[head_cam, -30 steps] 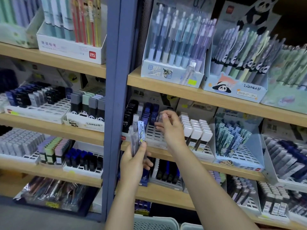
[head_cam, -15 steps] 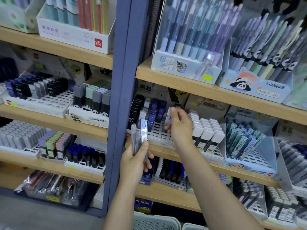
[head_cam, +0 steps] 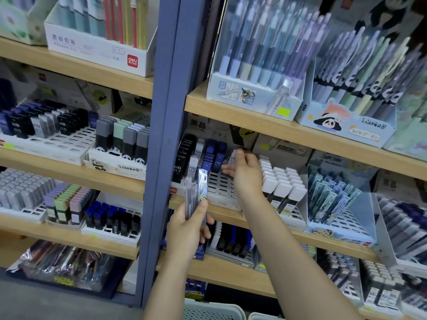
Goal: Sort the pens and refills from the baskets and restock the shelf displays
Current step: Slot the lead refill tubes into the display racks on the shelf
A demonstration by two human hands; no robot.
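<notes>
Left hand (head_cam: 188,229): grips a small bundle of clear refill cases (head_cam: 196,194), upright, in front of the shelf edge (head_cam: 221,211).
Right hand (head_cam: 245,174): pinches one white HB refill case (head_cam: 232,155) over the white slotted tray (head_cam: 221,188).
Tray contents: black, white and blue lead cases (head_cam: 198,158) at its left rear.
Below: basket rim (head_cam: 212,310).

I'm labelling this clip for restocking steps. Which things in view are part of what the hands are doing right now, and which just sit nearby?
In use:
- left hand gripping a stack of lead refill cases
- right hand pinching a white refill case
- white slotted tray

Just nearby:
- panda pen display
- Deli box
- baskets
</notes>
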